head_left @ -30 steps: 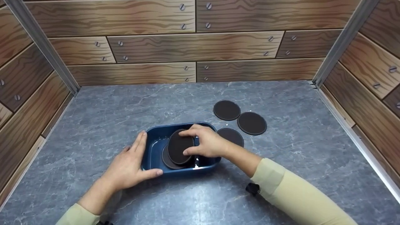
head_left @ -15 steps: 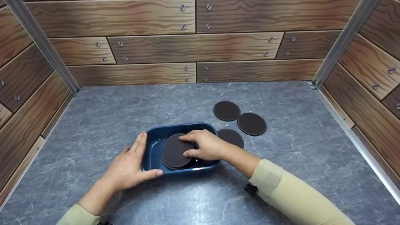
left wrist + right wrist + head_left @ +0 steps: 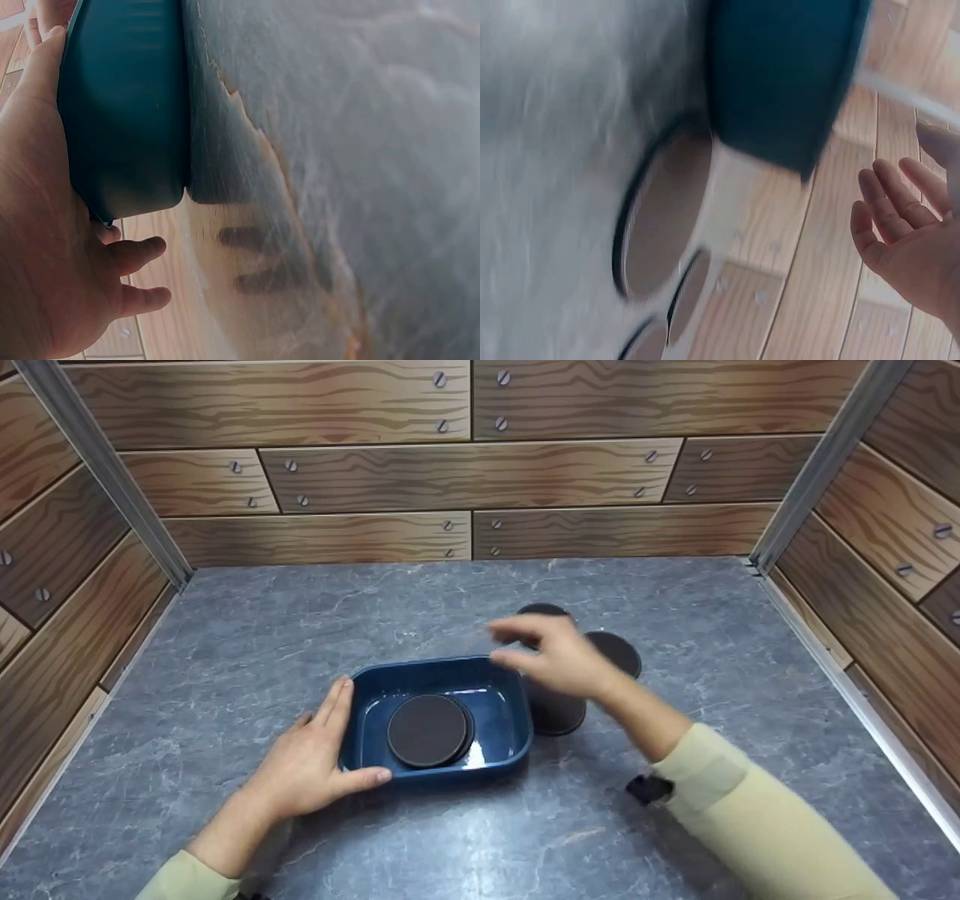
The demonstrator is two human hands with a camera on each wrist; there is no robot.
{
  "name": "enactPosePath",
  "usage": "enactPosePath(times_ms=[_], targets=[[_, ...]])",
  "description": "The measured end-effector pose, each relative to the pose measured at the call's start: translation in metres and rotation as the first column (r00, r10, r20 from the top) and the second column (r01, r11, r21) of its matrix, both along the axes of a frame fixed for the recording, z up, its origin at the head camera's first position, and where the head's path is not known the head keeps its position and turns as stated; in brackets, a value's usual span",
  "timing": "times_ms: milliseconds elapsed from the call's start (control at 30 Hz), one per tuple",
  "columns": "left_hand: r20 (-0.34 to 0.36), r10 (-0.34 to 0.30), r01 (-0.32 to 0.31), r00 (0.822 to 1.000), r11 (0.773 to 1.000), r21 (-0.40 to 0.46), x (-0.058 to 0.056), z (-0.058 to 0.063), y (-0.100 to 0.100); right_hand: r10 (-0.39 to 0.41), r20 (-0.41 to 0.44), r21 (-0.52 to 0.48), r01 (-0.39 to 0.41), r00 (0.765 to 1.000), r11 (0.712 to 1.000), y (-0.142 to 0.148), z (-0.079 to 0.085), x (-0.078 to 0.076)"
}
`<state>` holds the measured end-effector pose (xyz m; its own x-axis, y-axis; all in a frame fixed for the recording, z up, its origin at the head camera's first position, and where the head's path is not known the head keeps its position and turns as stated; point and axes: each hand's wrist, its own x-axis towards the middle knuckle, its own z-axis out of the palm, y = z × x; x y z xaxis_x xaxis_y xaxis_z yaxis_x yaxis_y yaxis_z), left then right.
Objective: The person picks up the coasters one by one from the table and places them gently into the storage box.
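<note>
My left hand rests against the left end of a blue rectangular dish, thumb along the near rim and fingers straight at the side. In the left wrist view the thumb lies at the rim of the dish, lower fingers loose. Inside the dish, left of its middle, lies a stack of round dark coasters, slightly offset. My right hand, blurred and holding nothing, hovers past the dish's far right corner. Beneath it is a coaster beside the dish, partly hidden by the hand.
Two more coasters lie farther back: one mostly behind the right hand, another to its right. A grey marbled table spreads around the dish. Wood-patterned walls enclose the back and both sides.
The coaster under my right hand has been lowered and let go onto the one in the dish. That hand has then lifted out and moved back and right. My left hand stays put.
</note>
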<state>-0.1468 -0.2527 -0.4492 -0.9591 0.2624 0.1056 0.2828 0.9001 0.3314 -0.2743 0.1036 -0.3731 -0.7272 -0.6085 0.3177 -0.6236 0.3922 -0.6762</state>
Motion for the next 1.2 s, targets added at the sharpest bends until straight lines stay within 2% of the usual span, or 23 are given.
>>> enactPosePath(times_ms=[100, 233, 333, 600, 833, 1000, 1200], targets=[[0.007, 0.002, -0.002, 1.000, 1.000, -0.006, 0.000, 0.000, 0.000, -0.072, 0.057, -0.052, 0.075, 0.996, 0.996, 0.021, 0.004, -0.013], [0.016, 0.003, -0.003, 1.000, 1.000, -0.008, 0.000, 0.000, -0.001, -0.149, 0.056, -0.071, 0.152, 0.987, 0.986, 0.048, 0.000, -0.031], [0.018, 0.003, -0.003, 1.000, 1.000, -0.004, 0.000, 0.000, -0.001, -0.194, 0.048, -0.044, 0.196, 0.980, 0.980, 0.066, -0.007, -0.043], [0.024, 0.001, 0.000, 1.000, 1.000, -0.006, 0.001, 0.000, -0.001, -0.286, 0.107, 0.058, 0.282, 0.952, 0.958, 0.106, -0.032, -0.064], [0.020, -0.006, 0.006, 1.000, 1.000, -0.001, 0.000, 0.000, -0.002, -0.314, 0.185, 0.103, 0.300, 0.931, 0.948, 0.134, -0.048, -0.075], [0.026, -0.002, 0.002, 1.000, 1.000, -0.005, -0.001, 0.000, -0.001, -0.309, 0.258, 0.160, 0.275, 0.915, 0.948, 0.150, -0.058, -0.078], [0.038, 0.001, -0.001, 0.999, 1.000, -0.006, -0.001, 0.000, -0.001, -0.292, 0.346, 0.170, 0.246, 0.892, 0.954, 0.162, -0.068, -0.081]])
